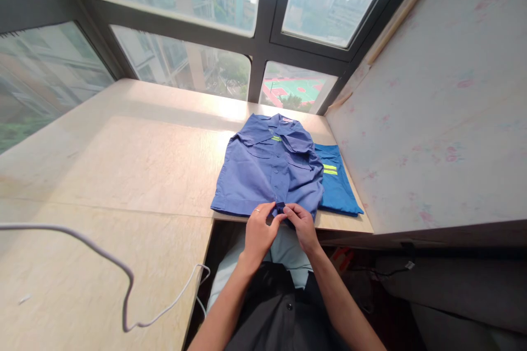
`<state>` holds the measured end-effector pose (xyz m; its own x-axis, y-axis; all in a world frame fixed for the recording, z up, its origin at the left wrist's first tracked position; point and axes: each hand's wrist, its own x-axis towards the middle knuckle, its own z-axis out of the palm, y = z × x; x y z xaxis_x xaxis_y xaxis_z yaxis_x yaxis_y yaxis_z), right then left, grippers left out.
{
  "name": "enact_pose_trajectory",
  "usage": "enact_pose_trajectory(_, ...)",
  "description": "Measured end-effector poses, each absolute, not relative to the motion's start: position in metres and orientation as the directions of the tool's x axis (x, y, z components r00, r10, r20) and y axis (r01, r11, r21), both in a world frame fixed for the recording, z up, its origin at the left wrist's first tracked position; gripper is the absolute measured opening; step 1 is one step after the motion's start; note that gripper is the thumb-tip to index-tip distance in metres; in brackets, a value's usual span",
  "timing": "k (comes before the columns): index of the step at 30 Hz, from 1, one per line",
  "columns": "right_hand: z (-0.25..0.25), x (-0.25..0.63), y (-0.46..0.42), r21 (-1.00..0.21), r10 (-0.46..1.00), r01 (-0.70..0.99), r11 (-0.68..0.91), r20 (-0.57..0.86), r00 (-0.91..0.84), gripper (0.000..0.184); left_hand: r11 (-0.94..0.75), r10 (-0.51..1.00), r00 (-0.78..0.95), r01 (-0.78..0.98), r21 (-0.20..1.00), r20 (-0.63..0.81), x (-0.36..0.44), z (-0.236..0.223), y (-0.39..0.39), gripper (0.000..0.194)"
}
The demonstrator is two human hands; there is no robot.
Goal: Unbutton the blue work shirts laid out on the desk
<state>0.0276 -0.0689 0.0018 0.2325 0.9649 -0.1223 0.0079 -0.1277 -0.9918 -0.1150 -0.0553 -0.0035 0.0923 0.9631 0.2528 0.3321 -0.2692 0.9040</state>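
Observation:
A blue-purple work shirt (255, 175) lies front up on the wooden ledge, its collar toward the window and its hem at the ledge's front edge. My left hand (260, 230), with a ring on one finger, pinches the bottom of the shirt's front placket. Close beside it, my right hand (301, 225) pinches the same spot from the right. Fingers of both hands nearly meet there, and the small part between them is hidden. Buttons run down the placket above my hands.
A folded brighter blue garment (340, 189) with yellow-green stripes lies partly under the shirt's right side. A white cable (94, 247) crosses the wooden surface (74, 279) at left. The patterned wall (444, 120) bounds the right, dark-framed windows (263, 44) the back.

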Motion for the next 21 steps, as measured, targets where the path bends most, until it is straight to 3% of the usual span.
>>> enact_pose_trajectory(2,0.002,0.029,-0.071,-0.991,0.964,-0.004,-0.135,-0.132,0.231,0.032,-0.303,0.953,0.117,0.336,0.892,0.279,-0.115,-0.008,-0.054,0.019)
enact_pose_trajectory(7,-0.005,0.036,-0.066,-0.990,0.959,0.071,-0.119,-0.096,0.267,0.031,-0.350,0.936,0.137,0.278,0.894,0.323,-0.115,-0.010,-0.050,0.029)
enact_pose_trajectory(12,-0.025,0.055,-0.041,-0.997,0.762,0.032,-0.072,-0.034,0.647,0.036,-0.306,0.950,0.001,0.223,0.926,0.313,-0.122,-0.005,-0.045,0.026)
enact_pose_trajectory(14,-0.032,0.070,-0.035,-0.999,0.703,-0.012,-0.052,-0.045,0.710,0.038,-0.256,0.955,-0.082,0.256,0.932,0.285,-0.135,-0.005,-0.041,0.020)
enact_pose_trajectory(18,-0.037,0.096,-0.044,-0.998,0.726,-0.048,-0.045,-0.066,0.684,0.041,-0.087,0.982,-0.125,0.359,0.929,0.140,-0.166,-0.004,-0.038,0.016)
enact_pose_trajectory(21,-0.038,0.104,-0.059,-0.992,0.774,0.037,-0.124,-0.073,0.628,0.041,-0.047,0.992,-0.084,0.413,0.910,0.089,-0.175,-0.003,-0.041,0.016)
